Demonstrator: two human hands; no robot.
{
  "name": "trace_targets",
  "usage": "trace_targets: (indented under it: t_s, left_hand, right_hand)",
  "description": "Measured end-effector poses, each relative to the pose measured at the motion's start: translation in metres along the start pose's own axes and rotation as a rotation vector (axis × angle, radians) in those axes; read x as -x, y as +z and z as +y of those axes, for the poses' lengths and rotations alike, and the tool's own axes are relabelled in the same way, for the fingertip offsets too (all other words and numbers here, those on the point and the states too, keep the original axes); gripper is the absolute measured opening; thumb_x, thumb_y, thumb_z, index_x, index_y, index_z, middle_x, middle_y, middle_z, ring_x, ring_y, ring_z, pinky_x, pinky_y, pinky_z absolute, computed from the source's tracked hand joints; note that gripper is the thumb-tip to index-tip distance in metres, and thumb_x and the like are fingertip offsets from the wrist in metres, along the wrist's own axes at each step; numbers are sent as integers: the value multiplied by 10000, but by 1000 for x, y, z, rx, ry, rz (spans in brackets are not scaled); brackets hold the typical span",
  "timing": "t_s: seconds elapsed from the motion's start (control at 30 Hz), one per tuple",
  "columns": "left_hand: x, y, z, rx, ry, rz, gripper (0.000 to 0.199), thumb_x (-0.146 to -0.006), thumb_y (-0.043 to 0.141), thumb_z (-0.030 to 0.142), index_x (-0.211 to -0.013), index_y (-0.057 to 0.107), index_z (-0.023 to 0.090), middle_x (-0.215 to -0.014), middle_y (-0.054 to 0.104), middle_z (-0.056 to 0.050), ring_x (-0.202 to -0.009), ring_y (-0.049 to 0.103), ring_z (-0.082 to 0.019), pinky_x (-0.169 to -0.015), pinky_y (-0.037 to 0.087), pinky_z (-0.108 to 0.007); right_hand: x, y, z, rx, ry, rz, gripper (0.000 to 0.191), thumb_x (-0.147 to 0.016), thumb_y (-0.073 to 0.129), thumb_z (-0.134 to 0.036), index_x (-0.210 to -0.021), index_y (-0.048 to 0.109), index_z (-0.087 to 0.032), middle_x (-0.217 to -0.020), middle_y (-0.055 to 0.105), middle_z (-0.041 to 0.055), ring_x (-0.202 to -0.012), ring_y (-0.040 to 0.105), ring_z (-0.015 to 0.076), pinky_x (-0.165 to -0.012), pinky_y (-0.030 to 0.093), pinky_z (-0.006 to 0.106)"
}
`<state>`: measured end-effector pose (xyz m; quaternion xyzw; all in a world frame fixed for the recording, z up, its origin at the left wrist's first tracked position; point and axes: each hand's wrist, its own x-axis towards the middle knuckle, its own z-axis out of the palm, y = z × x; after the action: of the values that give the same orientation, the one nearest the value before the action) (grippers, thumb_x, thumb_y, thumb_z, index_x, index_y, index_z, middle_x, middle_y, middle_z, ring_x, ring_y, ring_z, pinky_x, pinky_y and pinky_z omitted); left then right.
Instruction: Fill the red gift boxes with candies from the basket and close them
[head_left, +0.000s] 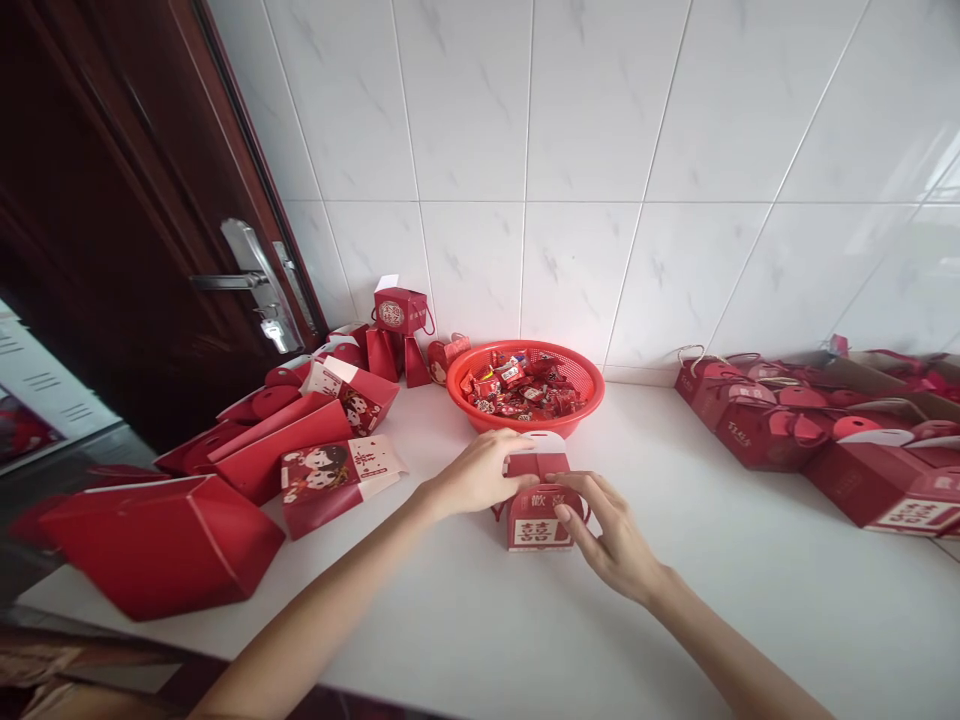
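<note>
A small red candy box [538,535] stands upright on the white table in front of me, with pale characters on its front panel. Its front flap stands up and a white-edged flap rises behind it. My left hand [480,478] reaches over the box's top from the left, fingers closed about its upper edge. From the right, my right hand [619,540] grips the front flap, thumb on the front and fingers at its top. The box's inside is hidden. Just behind stands a red plastic basket [589,413] with many wrapped candies [525,385].
Several red boxes [330,480] crowd the table's left side, one large box [165,540] nearest its edge. More handled boxes [772,425] stand in rows at the right. A tiled wall [585,150] closes the back; a dark door [112,200] is at left.
</note>
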<state>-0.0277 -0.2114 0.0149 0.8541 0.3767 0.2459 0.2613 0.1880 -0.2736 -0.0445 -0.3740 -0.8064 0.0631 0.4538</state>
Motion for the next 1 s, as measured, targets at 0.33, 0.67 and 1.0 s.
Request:
trace_targets:
  t_s: [0.33,0.67,1.0]
  left_hand:
    - [14,29,-17,129,182,177,605,-895,658,251,-1484,524,282,-1402,649,-82,-1263,616,-247,-1068,511,-414]
    - [17,35,-11,209,3,212,309,-934,606,425,-1061,770,195,-1263,687,-117,-1190,653,-266,-938,583,-371]
    - [10,35,-10,411,-225,82,271,-790,689,338,-1020,673,195,-1143,737,-54,-1037,688,-236,-933,537,-345]
  right_hand:
    - [0,5,6,-87,140,46,136,-1030,497,-331,-1031,607,-250,-908,706,48,-815,670,207,-728,556,325]
    - [-2,11,17,-142,329,162,198,-939,598,-431,-1015,642,-253,-1055,730,77,-1001,667,263,-894,559,449]
    - [-11,1,33,-552,745,-101,557,-868,528,-727,-979,677,-201,-1012,755,92,-968,701,274,-865,551,416]
